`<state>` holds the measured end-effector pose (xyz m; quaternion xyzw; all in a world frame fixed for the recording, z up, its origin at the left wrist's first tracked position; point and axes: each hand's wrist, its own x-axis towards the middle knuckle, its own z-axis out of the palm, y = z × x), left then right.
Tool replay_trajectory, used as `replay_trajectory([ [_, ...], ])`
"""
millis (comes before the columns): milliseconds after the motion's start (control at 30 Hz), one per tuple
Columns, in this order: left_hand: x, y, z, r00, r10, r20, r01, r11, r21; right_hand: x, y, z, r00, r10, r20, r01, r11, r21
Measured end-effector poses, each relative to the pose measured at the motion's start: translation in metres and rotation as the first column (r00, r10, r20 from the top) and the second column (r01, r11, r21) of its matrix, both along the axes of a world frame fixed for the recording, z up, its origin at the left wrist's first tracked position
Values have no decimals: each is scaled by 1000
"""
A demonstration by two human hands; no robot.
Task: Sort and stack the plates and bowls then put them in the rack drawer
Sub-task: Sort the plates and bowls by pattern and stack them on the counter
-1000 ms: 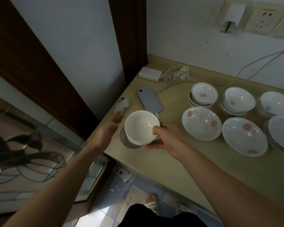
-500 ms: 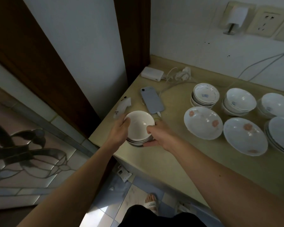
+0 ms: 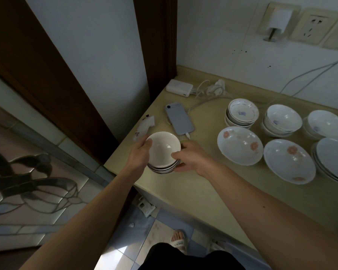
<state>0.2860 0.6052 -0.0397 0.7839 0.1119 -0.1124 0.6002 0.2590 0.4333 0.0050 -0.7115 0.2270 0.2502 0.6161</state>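
Observation:
A stack of plain white bowls (image 3: 163, 151) sits near the left front corner of the beige counter (image 3: 193, 191). My left hand (image 3: 138, 156) grips its left side and my right hand (image 3: 191, 156) grips its right rim. Further right stand three stacks of small patterned bowls: the first stack (image 3: 242, 113), the second (image 3: 282, 119) and the third (image 3: 326, 126). In front of them lie flowered plates: one (image 3: 240, 145), another (image 3: 289, 162) and a stack of plates (image 3: 333, 158) at the right edge.
A phone (image 3: 179, 118) on a cable lies just behind the white bowls, with a white charger block (image 3: 180, 88) and coiled cables in the corner. A small wrapper (image 3: 144, 126) lies by the counter's left edge. Dark door frame on the left; tiled floor below.
My right hand set the white bowl down onto the stack. My left hand moved in from the left and closed on the stack's side. Both hands now hold the stack.

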Motion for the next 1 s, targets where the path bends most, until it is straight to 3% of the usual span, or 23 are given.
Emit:
replay_trajectory([
  [133,2,-4,-5,996,65,-63,-69,996,-65,-9,-9,-12,995,10,95,-12,1000,20],
  [267,5,-8,-7,974,161,-161,-189,966,-175,-19,-24,-23,989,54,140,-74,987,143],
  [400,8,-9,-7,955,216,-203,-260,939,-223,-21,-24,-30,975,73,208,-87,995,57],
  [633,8,-14,-6,942,264,-205,-294,947,-129,-22,-23,-37,979,83,188,-86,996,12],
  [867,5,-22,-6,974,221,-38,-221,975,16,-25,-22,-44,981,85,175,-97,993,65],
  [1000,7,-18,-6,975,202,-88,-199,979,40,-25,-26,-40,975,149,166,-168,980,104],
])
